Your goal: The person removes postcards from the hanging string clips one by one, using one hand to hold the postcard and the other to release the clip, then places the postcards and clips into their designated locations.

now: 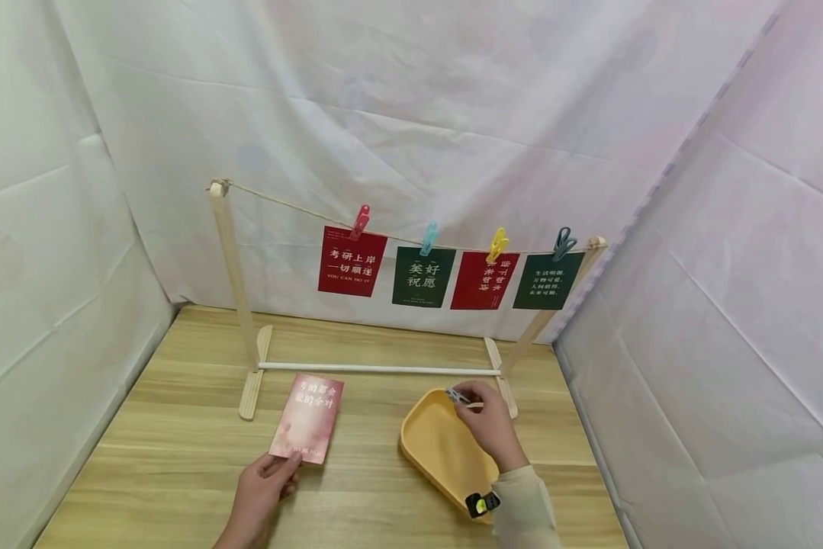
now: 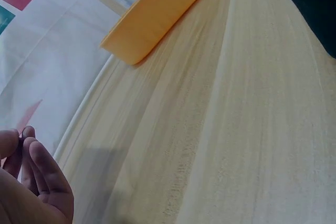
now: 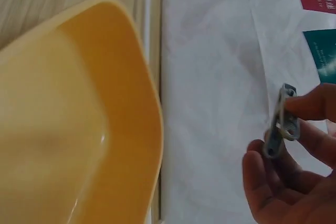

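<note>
My left hand (image 1: 263, 484) pinches a pink card (image 1: 310, 415) with white print by its bottom edge, over the table's left half. In the left wrist view, thumb and fingers (image 2: 46, 169) meet on the card's edge. A grey clothespin (image 3: 282, 121) sits between the thumb and fingers of my right hand (image 1: 488, 423), above the far right end of a yellow tray (image 1: 445, 479). Behind, four-sided cards hang pinned on a string: a red card (image 1: 352, 261), a green card (image 1: 422, 277), another red card (image 1: 483, 282) and a dark green card (image 1: 548, 280).
The string (image 1: 281, 200) runs between two wooden posts (image 1: 235, 274), joined low down by a white rod (image 1: 384, 369). Pink, light blue, yellow and dark teal clothespins (image 1: 497, 245) grip the string. White cloth (image 1: 411, 114) encloses the wooden table (image 1: 356, 488) behind and at both sides.
</note>
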Demonstrator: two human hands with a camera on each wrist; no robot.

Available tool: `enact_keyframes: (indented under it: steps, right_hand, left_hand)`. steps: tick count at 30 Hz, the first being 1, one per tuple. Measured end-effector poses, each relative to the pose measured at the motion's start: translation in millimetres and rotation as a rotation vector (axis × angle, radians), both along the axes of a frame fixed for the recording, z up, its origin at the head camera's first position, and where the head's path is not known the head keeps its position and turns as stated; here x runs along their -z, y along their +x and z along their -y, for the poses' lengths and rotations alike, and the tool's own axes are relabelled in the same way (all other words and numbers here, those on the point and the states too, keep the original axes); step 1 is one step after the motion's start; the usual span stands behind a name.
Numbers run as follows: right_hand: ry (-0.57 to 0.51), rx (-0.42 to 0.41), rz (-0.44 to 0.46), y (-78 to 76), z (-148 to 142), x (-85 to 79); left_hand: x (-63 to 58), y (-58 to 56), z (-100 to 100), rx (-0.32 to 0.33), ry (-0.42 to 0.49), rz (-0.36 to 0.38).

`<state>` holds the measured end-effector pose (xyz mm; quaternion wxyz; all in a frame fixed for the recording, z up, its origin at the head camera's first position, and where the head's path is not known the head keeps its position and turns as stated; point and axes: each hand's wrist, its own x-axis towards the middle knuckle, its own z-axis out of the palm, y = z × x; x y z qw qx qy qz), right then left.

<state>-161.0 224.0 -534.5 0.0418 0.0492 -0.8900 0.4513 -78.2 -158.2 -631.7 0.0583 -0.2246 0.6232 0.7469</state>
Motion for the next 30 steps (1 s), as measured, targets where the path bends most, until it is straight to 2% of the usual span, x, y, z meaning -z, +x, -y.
enact_keyframes:
  steps: [5, 10, 17, 22, 30]
  right_hand:
    - [0.14, -0.115, 0.046, -0.8, -3.9, 12.8]
    - [0.175, -0.159, 0.083, -1.0, -5.2, 24.0]
    - [0.162, -0.154, 0.095, -4.3, -2.8, 32.8]
    - [0.16, -0.134, 0.111, -6.5, -1.6, 38.1]
    - [0.159, -0.151, 0.084, -10.3, -2.9, 51.0]
  left_hand:
    - [7.0, 1.5, -0.8, 0.006, -0.013, -0.009]
    - [13.7, 1.6, -2.0, 0.012, -0.02, 0.01]
    - [18.8, 2.3, -1.0, 0.0, -0.015, 0.032]
    - [18.3, 2.4, -1.0, -0.008, -0.009, 0.016]
    - [25.0, 2.1, -2.0, -0.019, -0.001, -0.014]
